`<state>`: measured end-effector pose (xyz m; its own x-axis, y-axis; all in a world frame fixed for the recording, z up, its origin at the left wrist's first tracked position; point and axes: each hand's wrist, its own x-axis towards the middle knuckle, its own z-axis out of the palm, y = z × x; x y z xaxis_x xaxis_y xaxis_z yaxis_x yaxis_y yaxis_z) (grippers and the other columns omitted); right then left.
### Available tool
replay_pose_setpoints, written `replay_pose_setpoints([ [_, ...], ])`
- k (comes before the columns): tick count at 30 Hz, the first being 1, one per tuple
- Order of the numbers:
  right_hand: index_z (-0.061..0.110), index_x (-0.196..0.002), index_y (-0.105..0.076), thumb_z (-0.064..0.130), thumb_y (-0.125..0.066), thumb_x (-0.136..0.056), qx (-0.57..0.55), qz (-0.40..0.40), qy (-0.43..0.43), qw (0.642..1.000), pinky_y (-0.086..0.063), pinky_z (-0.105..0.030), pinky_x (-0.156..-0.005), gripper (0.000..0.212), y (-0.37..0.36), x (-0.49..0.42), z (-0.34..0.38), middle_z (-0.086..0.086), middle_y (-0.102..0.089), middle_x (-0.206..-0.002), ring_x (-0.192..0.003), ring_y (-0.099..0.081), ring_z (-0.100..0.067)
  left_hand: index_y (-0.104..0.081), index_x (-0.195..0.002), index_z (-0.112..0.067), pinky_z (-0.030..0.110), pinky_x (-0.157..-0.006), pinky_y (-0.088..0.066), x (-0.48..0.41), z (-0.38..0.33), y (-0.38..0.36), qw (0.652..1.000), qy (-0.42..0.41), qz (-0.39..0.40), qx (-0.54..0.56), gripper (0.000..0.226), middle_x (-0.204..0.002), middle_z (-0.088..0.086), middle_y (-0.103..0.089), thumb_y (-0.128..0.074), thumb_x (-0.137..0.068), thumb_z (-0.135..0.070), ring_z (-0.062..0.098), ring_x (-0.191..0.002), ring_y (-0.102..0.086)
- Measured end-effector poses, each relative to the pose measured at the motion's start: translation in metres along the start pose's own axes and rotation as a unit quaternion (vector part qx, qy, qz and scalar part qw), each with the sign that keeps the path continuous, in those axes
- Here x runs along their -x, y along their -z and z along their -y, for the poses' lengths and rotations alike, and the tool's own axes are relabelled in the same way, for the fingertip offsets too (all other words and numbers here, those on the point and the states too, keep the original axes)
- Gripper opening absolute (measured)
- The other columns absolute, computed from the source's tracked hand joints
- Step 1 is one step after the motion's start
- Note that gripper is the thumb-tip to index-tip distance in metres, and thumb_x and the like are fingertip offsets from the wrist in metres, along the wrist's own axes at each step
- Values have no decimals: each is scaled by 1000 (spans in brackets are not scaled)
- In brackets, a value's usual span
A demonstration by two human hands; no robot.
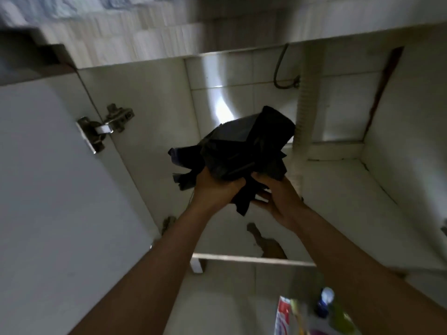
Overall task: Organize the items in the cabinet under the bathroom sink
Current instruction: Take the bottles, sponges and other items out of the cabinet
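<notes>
We grip black bag (242, 146), left hand (215, 189) and right hand (278, 201) both curled on it, near drain pipe (305, 97) (bunched to stow compact, likely).

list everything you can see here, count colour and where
black bag: one, black, crumpled, held before the open cabinet
cabinet door: one, white, open at left
hinge: one clearly seen, silver, door's inner edge
drain pipe: one, white, ribbed, cabinet back
hose: one, grey, curved, left of pipe
packs and bottles: several, red, blue, green, blurred, bottom right
left hand, right hand: two, gripping the bag from below
</notes>
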<state>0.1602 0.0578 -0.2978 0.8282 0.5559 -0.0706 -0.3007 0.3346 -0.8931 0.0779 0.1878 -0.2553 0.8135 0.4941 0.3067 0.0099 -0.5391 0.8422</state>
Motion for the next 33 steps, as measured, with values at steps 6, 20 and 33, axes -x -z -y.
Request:
replay_pose_setpoints([
  [6, 20, -117, -62, 17, -68, -91, 5, 38, -96, 995, -57, -44, -83, 27, 12, 70, -15, -2, -74, -102, -101, -70, -26, -57, -131, -25, 33, -105, -47, 72, -13, 34, 991, -14, 71, -110, 73, -130, -3, -63, -84, -67, -48, 13, -120, -58],
  [20, 10, -124, -59, 13, -60, -79, 153, 124, -465, 863, -54, -52, -94, 45, 48, 186, -195, -17, -66, -120, -108, -67, -35, -56, -132, -21, 26, -68, -55, 220, 82, 45, 781, 386, 411, -268, 76, -109, -2, -61, -80, -69, -56, 18, -102, -62],
  [33, 14, -143, -33, 32, -79, -82, 466, -77, -246, 846, -48, -31, -86, 79, 21, 193, -304, -17, -57, -130, -116, -60, -34, -25, -150, -22, 46, -105, -41, 288, 245, 20, 832, 234, 246, -438, 89, -143, 16, -34, -66, -78, -55, 41, -131, -41],
])
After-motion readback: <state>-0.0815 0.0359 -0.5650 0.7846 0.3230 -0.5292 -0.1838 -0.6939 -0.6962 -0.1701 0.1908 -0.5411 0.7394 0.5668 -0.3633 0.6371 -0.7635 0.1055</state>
